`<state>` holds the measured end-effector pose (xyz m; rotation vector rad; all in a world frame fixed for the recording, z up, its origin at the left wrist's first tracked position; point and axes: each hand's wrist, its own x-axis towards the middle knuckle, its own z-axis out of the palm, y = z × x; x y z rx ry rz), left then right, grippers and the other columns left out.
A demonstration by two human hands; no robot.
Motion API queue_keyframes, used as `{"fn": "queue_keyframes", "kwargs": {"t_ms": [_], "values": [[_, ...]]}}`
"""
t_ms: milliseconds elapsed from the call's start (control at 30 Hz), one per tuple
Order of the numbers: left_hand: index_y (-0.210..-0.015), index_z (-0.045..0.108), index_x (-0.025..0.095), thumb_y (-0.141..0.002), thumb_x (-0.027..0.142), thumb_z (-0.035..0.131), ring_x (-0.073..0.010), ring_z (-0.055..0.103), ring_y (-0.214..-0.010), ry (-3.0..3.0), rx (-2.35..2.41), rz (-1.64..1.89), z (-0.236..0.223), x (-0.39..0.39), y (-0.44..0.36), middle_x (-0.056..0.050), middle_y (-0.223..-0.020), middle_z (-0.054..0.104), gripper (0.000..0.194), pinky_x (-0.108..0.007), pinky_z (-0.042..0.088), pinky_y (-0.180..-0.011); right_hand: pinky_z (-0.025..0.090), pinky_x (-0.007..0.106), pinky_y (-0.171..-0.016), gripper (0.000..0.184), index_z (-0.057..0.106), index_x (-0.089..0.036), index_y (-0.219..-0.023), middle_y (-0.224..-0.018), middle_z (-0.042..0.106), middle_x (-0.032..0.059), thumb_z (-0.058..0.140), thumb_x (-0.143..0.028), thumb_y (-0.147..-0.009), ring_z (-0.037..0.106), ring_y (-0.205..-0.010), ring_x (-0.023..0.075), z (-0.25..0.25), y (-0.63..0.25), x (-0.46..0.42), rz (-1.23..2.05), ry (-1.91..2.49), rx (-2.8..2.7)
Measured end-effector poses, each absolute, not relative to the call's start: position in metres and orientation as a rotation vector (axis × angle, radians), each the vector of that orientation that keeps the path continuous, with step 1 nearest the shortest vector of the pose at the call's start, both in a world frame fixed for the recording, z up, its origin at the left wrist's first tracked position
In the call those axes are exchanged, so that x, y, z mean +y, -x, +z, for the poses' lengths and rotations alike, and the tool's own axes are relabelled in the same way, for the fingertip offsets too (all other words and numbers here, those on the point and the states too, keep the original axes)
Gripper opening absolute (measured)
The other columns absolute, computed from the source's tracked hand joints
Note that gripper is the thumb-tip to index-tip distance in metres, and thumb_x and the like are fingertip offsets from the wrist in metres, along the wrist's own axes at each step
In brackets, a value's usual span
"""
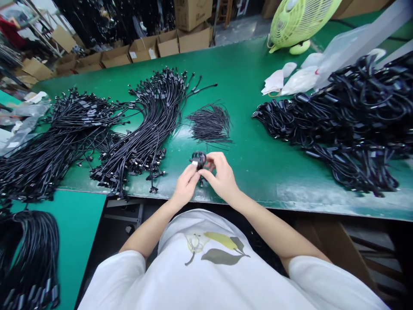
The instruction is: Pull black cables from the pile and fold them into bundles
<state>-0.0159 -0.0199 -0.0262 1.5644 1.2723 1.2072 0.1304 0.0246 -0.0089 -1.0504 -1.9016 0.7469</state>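
One green surface point(245, 64); by its near edge, left hand point(186, 184) and right hand point(223, 177), both curled nearly closed, pinching a coiled black cable point(200, 158). Could uncoil through too slack a pinch, perhaps straying among thin black strips point(211, 125) beyond.

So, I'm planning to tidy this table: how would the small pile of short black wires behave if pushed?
The pile of wires would probably scatter, since it looks loose. Each wire is likely light, being so thin. They may be fairly stiff, as most lie nearly straight.
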Motion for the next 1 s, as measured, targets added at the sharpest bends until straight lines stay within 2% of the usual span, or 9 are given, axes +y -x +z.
{"fn": "queue_keyframes", "kwargs": {"t_ms": [100,233,333,467,567,700,800,900,1000], "values": [[-0.147,0.036,0.025,-0.095,0.039,0.046,-0.0213,0.027,-0.146,-1.35,1.156,1.184,-0.035,-0.021,-0.001,-0.006,-0.156,0.034,0.055,-0.038,0.025,-0.119,0.044,0.041,-0.099,0.04,0.05,-0.015,-0.13,-0.127,0.056,0.0167,0.034,-0.032,-0.098,0.054,-0.115,0.0261,-0.016,-0.127,0.021,0.533,1.094,-1.982],[-0.153,0.021,0.026,-0.09,0.034,0.053,-0.0222,0.017,-0.149,-1.302,1.089,1.067,-0.033,-0.022,-0.013,-0.006,-0.161,0.022,0.071,-0.039,0.02,-0.121,0.045,0.04,-0.099,0.048,0.038,-0.011,-0.142,-0.129,0.058,0.0174,0.025,-0.031,-0.1,0.056,-0.116,0.0255,-0.022,-0.13,0.012,0.565,1.133,-2.061],[-0.151,0.026,0.021,-0.087,0.029,0.055,-0.0249,0.023,-0.147,-1.4,1.042,0.936,-0.029,-0.021,-0.015,-0.01,-0.157,0.031,0.071,-0.042,0.019,-0.122,0.048,0.04,-0.096,0.053,0.033,-0.011,-0.145,-0.133,0.056,0.0181,0.032,-0.038,-0.099,0.057,-0.117,0.027,-0.027,-0.135,0.009,0.607,1.191,-2.068],[-0.14,0.047,0.022,-0.091,0.028,0.049,-0.0253,0.041,-0.138,-1.484,1.046,0.834,-0.027,-0.021,-0.006,-0.01,-0.152,0.041,0.05,-0.043,0.038,-0.113,0.05,0.034,-0.085,0.041,0.052,-0.015,-0.128,-0.117,0.066,0.0145,0.029,-0.036,-0.101,0.064,-0.103,0.0248,-0.037,-0.16,0.019,0.597,1.349,-2.095],[-0.127,0.06,0.024,-0.095,0.03,0.046,-0.0234,0.05,-0.13,-1.676,1.188,0.831,-0.026,-0.022,0.017,-0.009,-0.142,0.053,0.036,-0.042,0.043,-0.108,0.049,0.031,-0.08,0.038,0.06,-0.018,-0.114,-0.102,0.069,0.0102,0.029,-0.036,-0.101,0.065,-0.093,0.0218,-0.04,-0.212,0.034,0.473,1.526,-2.013],[-0.123,0.062,0.024,-0.094,0.029,0.047,-0.024,0.058,-0.117,-1.855,1.587,0.988,-0.023,-0.028,0.066,-0.008,-0.127,0.063,0.033,-0.043,0.043,-0.106,0.045,0.034,-0.085,0.035,0.064,-0.018,-0.108,-0.104,0.064,0.0122,0.034,-0.035,-0.1,0.059,-0.094,0.0231,-0.034,-0.32,0.049,0.039,1.855,-1.779],[-0.129,0.059,0.021,-0.094,0.027,0.045,-0.0269,0.054,-0.122,-1.977,1.991,1.06,-0.017,-0.033,0.103,-0.01,-0.129,0.061,0.038,-0.044,0.038,-0.11,0.041,0.042,-0.086,0.034,0.068,-0.014,-0.096,-0.108,0.062,0.0174,0.044,-0.039,-0.096,0.055,-0.098,0.0286,-0.029,-0.395,0.06,-0.272,2.104,-1.561],[-0.139,0.047,0.012,-0.093,0.03,0.047,-0.0328,0.055,-0.117,-1.982,2.393,0.943,-0.012,-0.037,0.124,-0.018,-0.124,0.062,0.05,-0.049,0.039,-0.104,0.039,0.05,-0.081,0.041,0.069,-0.012,-0.088,-0.111,0.059,0.0261,0.042,-0.042,-0.095,0.052,-0.102,0.0349,-0.029,-0.425,0.069,-0.282,2.117,-1.482],[-0.133,0.051,0.008,-0.092,0.031,0.048,-0.0343,0.056,-0.108,-1.996,2.484,0.529,-0.012,-0.038,0.13,-0.02,-0.117,0.063,0.047,-0.049,0.042,-0.095,0.038,0.051,-0.072,0.045,0.07,-0.026,-0.091,-0.102,0.059,0.0201,0.033,-0.05,-0.095,0.055,-0.102,0.0369,-0.032,-0.416,0.066,-0.119,1.898,-1.673]]}}
